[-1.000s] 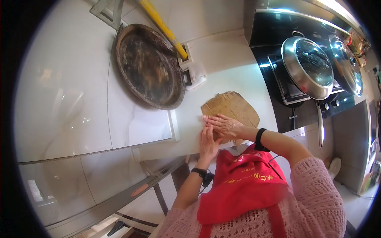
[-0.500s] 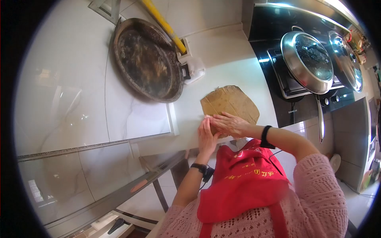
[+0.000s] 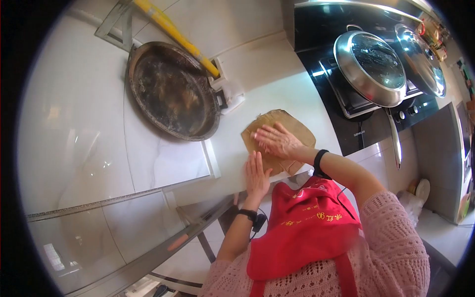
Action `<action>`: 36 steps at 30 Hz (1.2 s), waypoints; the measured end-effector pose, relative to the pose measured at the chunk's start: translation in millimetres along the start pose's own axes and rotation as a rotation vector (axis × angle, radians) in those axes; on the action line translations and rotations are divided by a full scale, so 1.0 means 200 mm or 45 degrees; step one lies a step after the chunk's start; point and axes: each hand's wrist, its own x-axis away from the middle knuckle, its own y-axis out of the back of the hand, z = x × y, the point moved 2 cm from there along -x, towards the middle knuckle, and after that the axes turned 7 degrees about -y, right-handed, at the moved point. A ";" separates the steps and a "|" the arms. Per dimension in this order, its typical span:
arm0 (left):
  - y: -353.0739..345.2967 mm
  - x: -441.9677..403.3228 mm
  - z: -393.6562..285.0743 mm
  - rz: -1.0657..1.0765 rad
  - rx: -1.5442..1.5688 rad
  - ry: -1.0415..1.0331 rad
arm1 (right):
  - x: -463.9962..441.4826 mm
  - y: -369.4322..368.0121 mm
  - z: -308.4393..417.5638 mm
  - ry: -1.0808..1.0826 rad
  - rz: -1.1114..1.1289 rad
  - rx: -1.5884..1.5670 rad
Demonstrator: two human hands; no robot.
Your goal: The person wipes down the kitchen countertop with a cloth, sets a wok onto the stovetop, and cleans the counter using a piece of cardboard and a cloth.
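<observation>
A brown piece of cardboard, creased and roughly rounded, lies flat on the white counter near its front edge. My right hand rests palm down on the cardboard with its fingers stretched out. Beside the cardboard's left edge is my left hand, fingers extended and lying flat at the counter's edge. Whether the left thumb touches the cardboard I cannot tell. Neither hand grips anything.
A large blackened pan stands at the left, next to a yellow pole. On the gas stove at the right sits a lidded wok, its handle toward the front. Another steel lid is beyond it.
My hands were close together at the cardboard's front left edge; now they are apart. The right hand has moved up onto the cardboard and spread out. The camera view has shifted slightly.
</observation>
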 end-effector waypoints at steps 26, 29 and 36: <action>0.09 -0.02 -0.06 0.120 -0.221 -0.074 | 0.45 0.06 -0.01 0.154 0.191 0.039; 0.09 -0.02 -0.06 0.101 -0.248 -0.099 | 0.50 0.17 -0.18 -0.039 0.242 0.113; 0.07 -0.05 -0.10 0.134 -0.224 -0.001 | 0.30 0.04 -0.21 -0.526 -0.137 0.066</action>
